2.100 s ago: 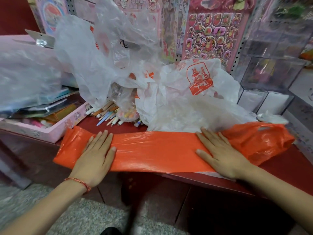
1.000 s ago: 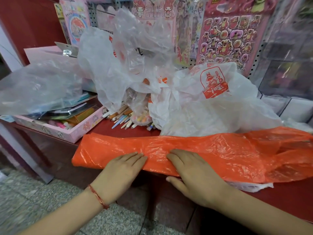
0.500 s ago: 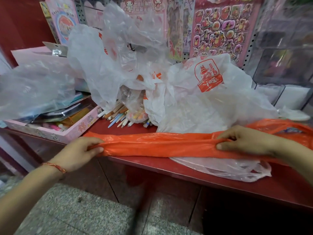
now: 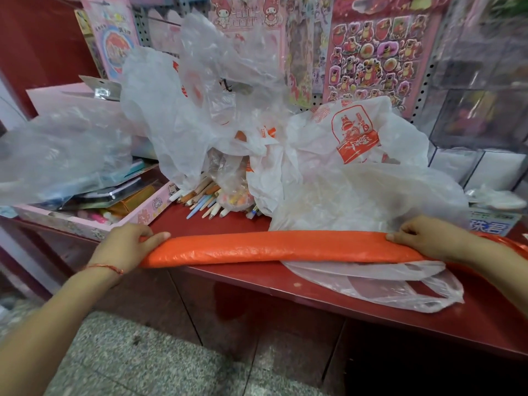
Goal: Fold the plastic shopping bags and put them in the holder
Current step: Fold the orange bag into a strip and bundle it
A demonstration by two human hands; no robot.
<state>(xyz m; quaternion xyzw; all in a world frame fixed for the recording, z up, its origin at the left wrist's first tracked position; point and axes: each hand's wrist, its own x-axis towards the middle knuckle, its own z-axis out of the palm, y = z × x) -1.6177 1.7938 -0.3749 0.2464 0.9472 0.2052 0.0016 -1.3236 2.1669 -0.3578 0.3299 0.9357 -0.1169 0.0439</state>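
Observation:
An orange plastic bag, folded into a long narrow strip, lies along the front of the red counter. My left hand grips its left end with the thumb on top. My right hand grips the strip near its right end; the rest of the bag trails off to the right behind my wrist. A clear plastic bag lies flat under the strip. Behind it sits a heap of white and clear bags, one with an orange print. No holder shows in view.
A pink box of stationery stands at the left under a clear bag. Loose pencils lie behind the strip. Sticker sheets hang on the back wall; clear display cases stand at the right. Below the counter edge is speckled floor.
The orange bag went from a wide flat band to a narrow strip. My hands moved from pressing its middle to gripping its two ends, stretching it along the counter edge.

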